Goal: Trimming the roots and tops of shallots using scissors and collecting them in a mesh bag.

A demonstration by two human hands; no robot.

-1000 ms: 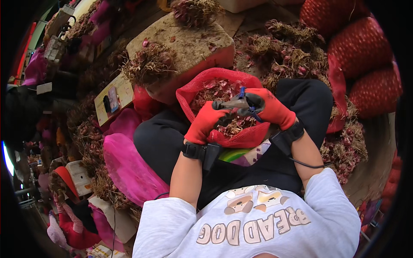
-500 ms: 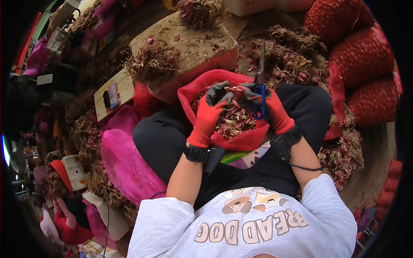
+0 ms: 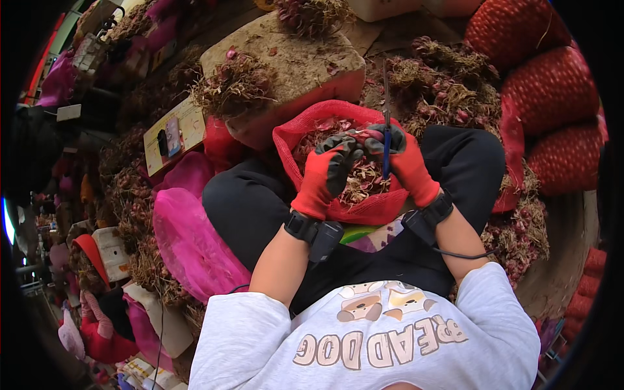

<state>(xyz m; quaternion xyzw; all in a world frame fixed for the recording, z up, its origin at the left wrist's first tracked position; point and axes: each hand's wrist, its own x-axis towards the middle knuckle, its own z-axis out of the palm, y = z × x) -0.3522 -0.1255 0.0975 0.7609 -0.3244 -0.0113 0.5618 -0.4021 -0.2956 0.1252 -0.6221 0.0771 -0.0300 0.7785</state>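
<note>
Scissors (image 3: 386, 123) raised upright; right hand (image 3: 406, 162) grips, left hand (image 3: 327, 174) adjacent.

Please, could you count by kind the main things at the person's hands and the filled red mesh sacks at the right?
Red gloved hands: 2, left hand, right hand
Scissors: 1
Open red mesh bag on lap: 1
Filled red mesh sacks: 3
Total: 7

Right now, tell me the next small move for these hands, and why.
Probably close the scissors on the shallot: the right hand holds the scissors upright, and both the right and left hand pinch the shallot over the red mesh bag.
</note>
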